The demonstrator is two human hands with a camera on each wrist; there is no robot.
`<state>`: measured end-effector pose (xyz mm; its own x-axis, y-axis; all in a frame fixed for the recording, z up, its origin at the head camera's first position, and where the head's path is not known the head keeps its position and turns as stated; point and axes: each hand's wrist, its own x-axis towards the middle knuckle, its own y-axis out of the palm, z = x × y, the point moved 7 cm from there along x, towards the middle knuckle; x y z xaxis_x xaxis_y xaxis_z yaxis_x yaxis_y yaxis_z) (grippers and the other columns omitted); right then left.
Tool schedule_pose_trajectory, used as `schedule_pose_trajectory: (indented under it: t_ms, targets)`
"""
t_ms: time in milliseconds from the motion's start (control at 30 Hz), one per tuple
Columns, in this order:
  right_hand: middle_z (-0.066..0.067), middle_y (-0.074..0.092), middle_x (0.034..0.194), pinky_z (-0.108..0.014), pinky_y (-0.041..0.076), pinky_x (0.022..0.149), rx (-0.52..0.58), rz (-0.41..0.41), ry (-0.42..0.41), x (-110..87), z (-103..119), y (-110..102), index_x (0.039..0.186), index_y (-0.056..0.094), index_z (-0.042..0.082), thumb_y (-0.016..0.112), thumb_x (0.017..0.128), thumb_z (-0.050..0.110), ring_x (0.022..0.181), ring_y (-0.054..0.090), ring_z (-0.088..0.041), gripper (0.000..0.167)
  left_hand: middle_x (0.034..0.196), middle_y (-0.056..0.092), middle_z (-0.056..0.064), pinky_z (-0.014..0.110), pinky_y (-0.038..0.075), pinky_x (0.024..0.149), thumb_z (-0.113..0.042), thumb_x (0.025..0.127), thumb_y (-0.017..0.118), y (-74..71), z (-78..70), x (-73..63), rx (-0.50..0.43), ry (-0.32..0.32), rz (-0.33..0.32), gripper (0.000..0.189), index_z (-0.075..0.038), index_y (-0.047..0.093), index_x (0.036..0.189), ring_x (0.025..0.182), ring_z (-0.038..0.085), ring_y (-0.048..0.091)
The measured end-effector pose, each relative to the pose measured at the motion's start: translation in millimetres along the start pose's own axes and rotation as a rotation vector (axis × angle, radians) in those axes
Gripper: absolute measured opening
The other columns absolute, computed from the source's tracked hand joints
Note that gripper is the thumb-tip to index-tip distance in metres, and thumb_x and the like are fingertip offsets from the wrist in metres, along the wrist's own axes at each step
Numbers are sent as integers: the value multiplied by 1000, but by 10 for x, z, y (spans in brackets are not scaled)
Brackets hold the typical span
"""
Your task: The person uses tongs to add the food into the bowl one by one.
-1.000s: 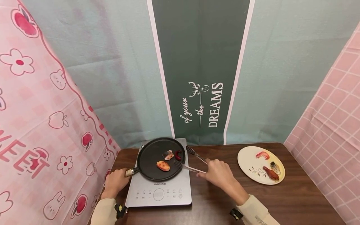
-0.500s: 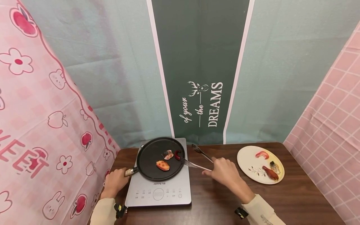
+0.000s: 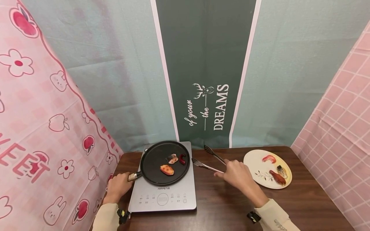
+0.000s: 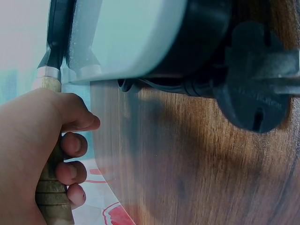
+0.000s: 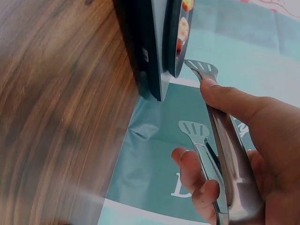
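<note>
My left hand (image 3: 119,186) grips the wooden handle (image 4: 50,194) of a black flat pan (image 3: 156,160), its fingers wrapped round it in the left wrist view. On the pan lie an orange-brown food piece (image 3: 167,170), a dark-skinned fish piece (image 3: 172,158) and a curved dark red chili-like piece (image 3: 182,159). My right hand (image 3: 238,175) holds metal tongs (image 3: 209,167), thumb on one arm and fingers round the other in the right wrist view. The tongs' slotted tips are spread, with nothing between them, just right of the pan.
The pan stands on a silver induction cooker (image 3: 176,205) with a touch panel. An oval plate (image 3: 254,160) at the right bears a shrimp (image 3: 269,158), a drumstick (image 3: 277,177) and a fish piece (image 3: 281,172). Curtains (image 3: 138,96) rise behind the wooden table (image 3: 222,211).
My right hand has moved right with the tongs, whose tips have left the pan's rim. The red piece shifted slightly but still lies in the pan. My left hand stays on the handle.
</note>
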<state>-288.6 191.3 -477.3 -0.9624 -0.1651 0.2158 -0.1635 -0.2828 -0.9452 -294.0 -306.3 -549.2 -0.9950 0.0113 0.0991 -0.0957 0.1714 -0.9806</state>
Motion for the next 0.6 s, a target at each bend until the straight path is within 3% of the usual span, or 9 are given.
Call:
schedule_pose_trajectory:
  t_ms: [600]
  targets:
    - [-10, 62, 65, -48, 46, 50, -8, -13, 40, -21, -230, -39, 88, 66, 10, 89, 75, 58, 56, 62, -33, 54, 81, 72, 18, 57, 48, 58, -19, 87, 76, 20, 17, 8, 11, 3, -2, 14, -7, 69, 90, 68, 42, 69]
